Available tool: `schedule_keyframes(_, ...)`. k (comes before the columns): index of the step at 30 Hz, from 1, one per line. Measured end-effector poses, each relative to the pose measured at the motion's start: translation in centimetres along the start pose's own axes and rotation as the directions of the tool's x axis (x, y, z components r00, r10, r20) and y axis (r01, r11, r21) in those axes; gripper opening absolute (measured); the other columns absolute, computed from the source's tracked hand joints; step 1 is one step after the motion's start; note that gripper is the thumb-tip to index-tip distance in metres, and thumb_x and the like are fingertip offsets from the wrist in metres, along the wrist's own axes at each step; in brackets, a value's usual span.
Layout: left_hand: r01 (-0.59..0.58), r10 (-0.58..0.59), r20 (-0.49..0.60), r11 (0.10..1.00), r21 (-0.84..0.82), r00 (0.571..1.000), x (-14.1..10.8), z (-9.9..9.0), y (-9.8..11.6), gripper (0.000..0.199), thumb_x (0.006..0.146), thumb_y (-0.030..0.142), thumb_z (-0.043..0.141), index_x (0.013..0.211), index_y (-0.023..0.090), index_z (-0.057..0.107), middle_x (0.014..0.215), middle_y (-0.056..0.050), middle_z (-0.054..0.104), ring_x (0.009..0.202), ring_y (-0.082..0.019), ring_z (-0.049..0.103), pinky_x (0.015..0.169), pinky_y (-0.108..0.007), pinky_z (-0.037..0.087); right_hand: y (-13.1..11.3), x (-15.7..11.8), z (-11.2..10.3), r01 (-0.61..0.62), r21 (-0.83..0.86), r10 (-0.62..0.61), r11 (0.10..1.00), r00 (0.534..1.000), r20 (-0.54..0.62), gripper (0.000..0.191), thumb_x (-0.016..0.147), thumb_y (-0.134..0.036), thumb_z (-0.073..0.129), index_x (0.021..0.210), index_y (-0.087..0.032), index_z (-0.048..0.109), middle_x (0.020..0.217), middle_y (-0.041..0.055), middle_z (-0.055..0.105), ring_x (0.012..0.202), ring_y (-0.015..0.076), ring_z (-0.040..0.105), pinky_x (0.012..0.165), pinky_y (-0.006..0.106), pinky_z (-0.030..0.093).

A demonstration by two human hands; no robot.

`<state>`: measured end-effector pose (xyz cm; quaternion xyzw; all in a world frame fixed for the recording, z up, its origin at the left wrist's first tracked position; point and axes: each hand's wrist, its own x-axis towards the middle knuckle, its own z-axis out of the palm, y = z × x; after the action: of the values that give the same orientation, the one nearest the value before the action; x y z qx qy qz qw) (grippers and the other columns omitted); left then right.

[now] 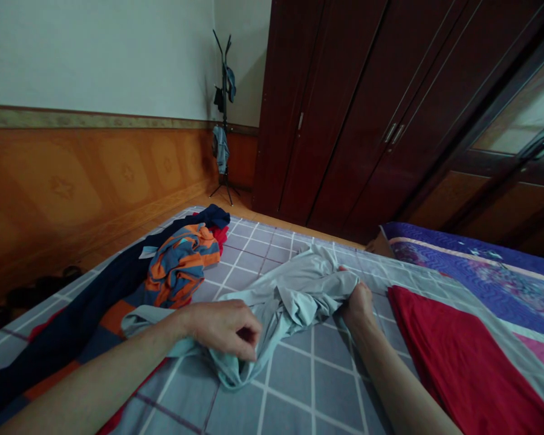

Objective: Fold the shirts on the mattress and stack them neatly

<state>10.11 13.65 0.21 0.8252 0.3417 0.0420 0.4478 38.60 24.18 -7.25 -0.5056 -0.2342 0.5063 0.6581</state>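
Observation:
A crumpled pale grey garment (294,296) lies across the checked bedsheet (290,386); whether it is a shirt or trousers I cannot tell. My right hand (358,305) is closed around its right end, with cloth bunched at the fingers. Over the garment's near left part, my left hand (226,329) is curled closed on the cloth, its fingertips partly hidden. One end of the grey cloth shows behind my left forearm. Just beyond that arm sits a bunched orange and blue striped garment (179,263).
Dark navy clothing (86,308) stretches along the bed's left edge, with red cloth under it. A flat red garment (462,344) lies at the right. Behind it is a purple patterned mattress (476,260). A dark wardrobe (335,121) and a coat stand (224,109) are at the back.

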Motion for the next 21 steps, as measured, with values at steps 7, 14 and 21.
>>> schedule_keyframes(7,-0.164,0.203,-0.235,0.971,0.175,0.951,2.0,3.4,-0.2,0.062,0.074,0.022,0.065,0.134,0.023,0.046,0.14,-0.008,0.046,0.122,-0.024,0.044,0.104,-0.036,0.031,0.1,-0.7,0.6,-0.037,-0.001,0.037,0.999,0.998,0.053,0.023,0.052,-0.022,0.069,0.074,-0.02,0.064,0.055,-0.0048,0.065,0.046,0.016,0.059,0.044,0.027,0.05)
schedule_keyframes(14,-0.233,0.238,-0.069,0.969,0.081,0.969,1.5,4.5,0.9,0.015,0.084,0.021,0.057,0.09,0.021,0.071,0.081,-0.001,0.07,0.077,-0.014,0.063,0.074,-0.021,0.043,0.0,-0.5,-0.1,-0.04,-0.048,0.043,0.998,0.998,0.05,0.027,0.053,-0.022,0.066,0.079,-0.019,0.067,0.052,-0.0048,0.063,0.041,0.0144,0.055,0.041,0.026,0.047)
schedule_keyframes(21,0.062,-0.012,-0.355,0.99,0.131,0.935,1.5,3.0,1.0,0.037,0.073,0.029,0.069,0.108,0.019,0.06,0.097,-0.003,0.065,0.083,-0.017,0.06,0.071,-0.023,0.043,0.1,-0.4,0.1,-0.045,-0.042,0.048,0.998,0.997,0.067,0.024,0.054,-0.025,0.067,0.078,-0.019,0.066,0.054,-0.0046,0.064,0.044,0.0155,0.056,0.043,0.028,0.048)
